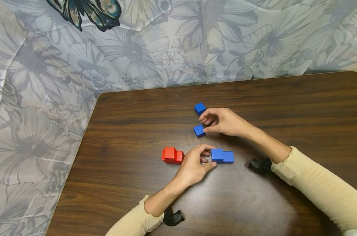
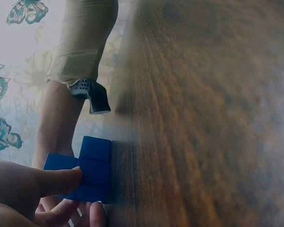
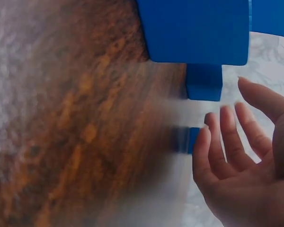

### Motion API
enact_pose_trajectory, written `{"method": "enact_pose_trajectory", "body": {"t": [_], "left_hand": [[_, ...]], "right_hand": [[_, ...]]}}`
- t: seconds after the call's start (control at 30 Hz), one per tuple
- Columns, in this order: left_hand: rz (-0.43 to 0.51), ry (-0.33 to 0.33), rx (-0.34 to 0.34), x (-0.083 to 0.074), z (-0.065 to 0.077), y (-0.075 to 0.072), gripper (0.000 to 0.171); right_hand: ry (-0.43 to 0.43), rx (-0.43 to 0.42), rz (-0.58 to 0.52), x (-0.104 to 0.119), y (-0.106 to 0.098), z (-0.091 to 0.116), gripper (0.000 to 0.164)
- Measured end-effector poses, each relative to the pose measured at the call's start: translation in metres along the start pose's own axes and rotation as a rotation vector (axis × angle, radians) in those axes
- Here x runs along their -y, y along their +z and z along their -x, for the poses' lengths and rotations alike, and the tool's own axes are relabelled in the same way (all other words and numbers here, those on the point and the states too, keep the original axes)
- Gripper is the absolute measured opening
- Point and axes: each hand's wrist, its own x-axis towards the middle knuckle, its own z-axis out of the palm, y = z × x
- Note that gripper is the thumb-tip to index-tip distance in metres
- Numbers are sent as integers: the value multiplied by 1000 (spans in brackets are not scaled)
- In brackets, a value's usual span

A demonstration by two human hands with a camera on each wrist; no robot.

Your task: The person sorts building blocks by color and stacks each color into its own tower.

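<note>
My left hand (image 1: 193,165) holds a small cluster of blue blocks (image 1: 217,154), thumb on the near side and fingers behind. In the left wrist view the thumb lies against the stepped blue blocks (image 2: 94,172), one standing higher than its neighbours. Farther back, my right hand (image 1: 225,123) is beside a single blue cube (image 1: 199,131), its thumb tip by the cube's right edge. Its fingers are bent loosely, and the right wrist view shows nothing between them and the thumb. Another blue cube (image 1: 200,108) sits just behind its fingertips.
A stepped group of red blocks (image 1: 169,154) stands left of the left hand, partly behind it. The brown wood-grain table (image 1: 122,124) meets a floral cloth (image 1: 134,52) along its back and left edges. Both sleeves carry black wrist devices (image 1: 260,166).
</note>
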Motion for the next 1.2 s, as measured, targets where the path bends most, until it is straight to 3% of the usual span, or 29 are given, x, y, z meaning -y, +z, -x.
{"method": "enact_pose_trajectory", "body": {"t": [0.23, 0.63, 1.2], "left_hand": [[-5, 2, 0, 1, 0, 0, 40], [-5, 18, -6, 2, 0, 0, 39], [-4, 15, -3, 1, 0, -1, 39]], "right_hand": [[16, 31, -26, -5, 5, -4, 30], [65, 65, 22, -3, 7, -7, 32], [51, 45, 26, -3, 4, -5, 27]]}}
